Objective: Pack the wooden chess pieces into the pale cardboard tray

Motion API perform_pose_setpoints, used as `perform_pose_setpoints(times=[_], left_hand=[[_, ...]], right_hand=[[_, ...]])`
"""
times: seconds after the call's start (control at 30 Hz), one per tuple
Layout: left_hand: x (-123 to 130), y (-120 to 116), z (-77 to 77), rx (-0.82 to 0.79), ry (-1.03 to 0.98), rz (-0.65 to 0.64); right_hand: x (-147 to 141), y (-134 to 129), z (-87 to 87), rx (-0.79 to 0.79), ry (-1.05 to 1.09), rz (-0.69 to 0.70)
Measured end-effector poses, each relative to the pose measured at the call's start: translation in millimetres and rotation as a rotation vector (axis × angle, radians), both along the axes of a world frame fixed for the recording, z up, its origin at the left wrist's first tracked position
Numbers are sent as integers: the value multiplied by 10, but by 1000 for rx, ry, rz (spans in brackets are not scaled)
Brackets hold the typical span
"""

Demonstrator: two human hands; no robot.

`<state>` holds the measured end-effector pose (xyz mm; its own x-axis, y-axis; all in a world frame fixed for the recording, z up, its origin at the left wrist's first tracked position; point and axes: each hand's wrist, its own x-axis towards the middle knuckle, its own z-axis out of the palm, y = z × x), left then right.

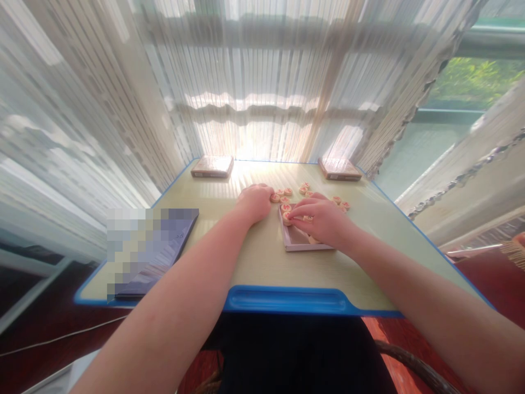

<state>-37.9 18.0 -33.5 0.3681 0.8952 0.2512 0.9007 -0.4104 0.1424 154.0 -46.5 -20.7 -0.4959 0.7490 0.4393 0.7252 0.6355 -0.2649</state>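
A shallow, pale open box (284, 236) sits near the middle of the table, with several round wooden Chinese chess pieces in its far-left corner. One of these, a Chinese chess piece (286, 219) with a red mark, is pinched between the thumb and fingers of my right hand (322, 217), which hides part of the box. Just beyond it in the corner lies another piece (286, 208). My left hand (255, 201) rests on the table left of the box, fingers curled. Its fingertips are beside a loose piece (275, 198), and what they hold is hidden.
More loose pieces (288, 191) lie behind the box, others (344, 206) to its right. Two flat boxes, one at the left (212, 167) and one at the right (339, 169), lie at the far corners. A dark tablet-like object (164, 262), partly pixelated, lies left. A blue tray (287, 300) edges the table's front.
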Motion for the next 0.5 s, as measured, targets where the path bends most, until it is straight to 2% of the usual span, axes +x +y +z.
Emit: perform_pose_setpoints(times=[0.3,0.37,0.43,0.5], left_hand=[[-7,-6,6,-9,0,-3],[-4,-7,9,-24,-2,-2],[0,-12,10,-36,-16,8],[1,-16,5,-21,-48,17]], right_hand=[[52,14,28,61,19,-21],[146,65,54,97,56,-106],[293,148,75,129,79,-267],[466,244,88,104,7,-443]])
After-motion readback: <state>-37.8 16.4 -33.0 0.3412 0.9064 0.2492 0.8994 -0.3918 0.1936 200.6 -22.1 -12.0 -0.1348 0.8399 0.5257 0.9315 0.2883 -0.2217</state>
